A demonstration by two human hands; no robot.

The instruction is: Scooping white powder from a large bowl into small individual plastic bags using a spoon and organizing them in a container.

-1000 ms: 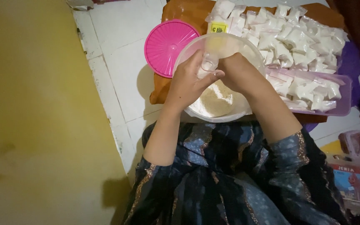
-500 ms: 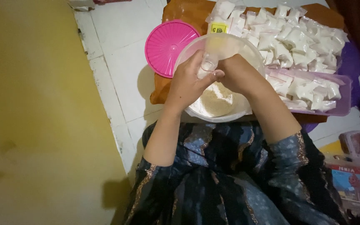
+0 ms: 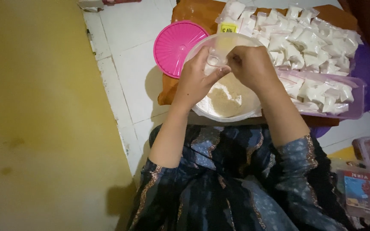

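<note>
while the white tiled floor (image 3: 129,64) spreads at nine o'clock, a clear tub of white powder (image 3: 225,100) sits centre, a pink lid (image 3: 176,45) at ten o'clock. above the tub, left hand (image 3: 195,81) and right hand (image 3: 251,66) pinch a small clear plastic bag (image 3: 215,59).

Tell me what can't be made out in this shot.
- Small bag, head view: mostly hidden between left hand and right hand; contents unclear.
- Bowl: hands cover much of its powder.
- Box: cut off by right edge.
- Packets: contents too small to identify.
</note>
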